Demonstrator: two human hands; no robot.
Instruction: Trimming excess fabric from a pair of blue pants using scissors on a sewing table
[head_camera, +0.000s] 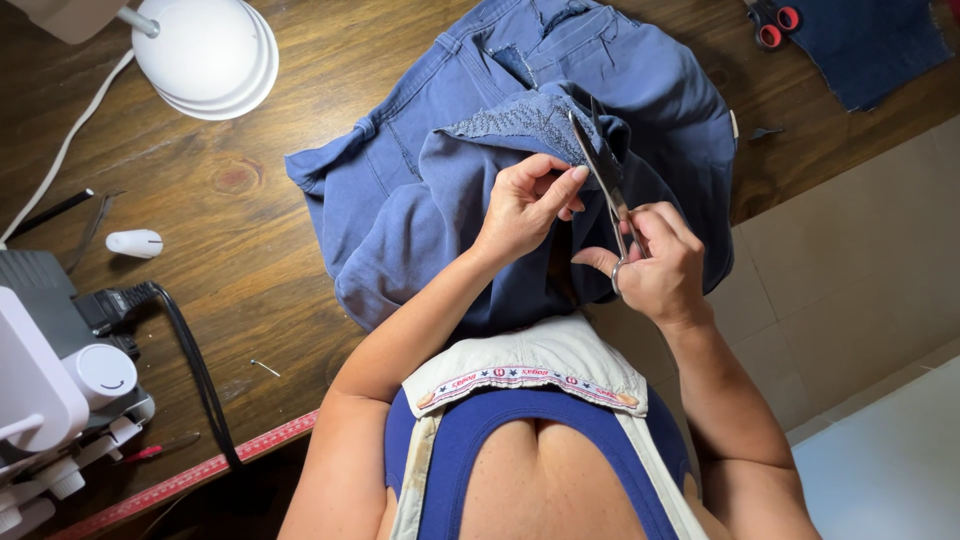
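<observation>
A pair of blue jeans (470, 110) lies bunched on the wooden table (260, 230). A stitched, mended patch (530, 125) on the fabric is lifted toward me. My left hand (525, 205) pinches the cloth just below that patch. My right hand (660, 265) grips small metal scissors (603, 175), fingers through the handles. The blades are slightly apart and point up and left, their tips at the edge of the stitched patch.
A white lamp (205, 50) stands at the back left, a white sewing machine (45, 400) with a black cable (195, 370) at the left. A red ruler (190, 475) lies along the near edge. Red-handled scissors (772, 22) rest on a dark denim piece (870, 45) at the back right.
</observation>
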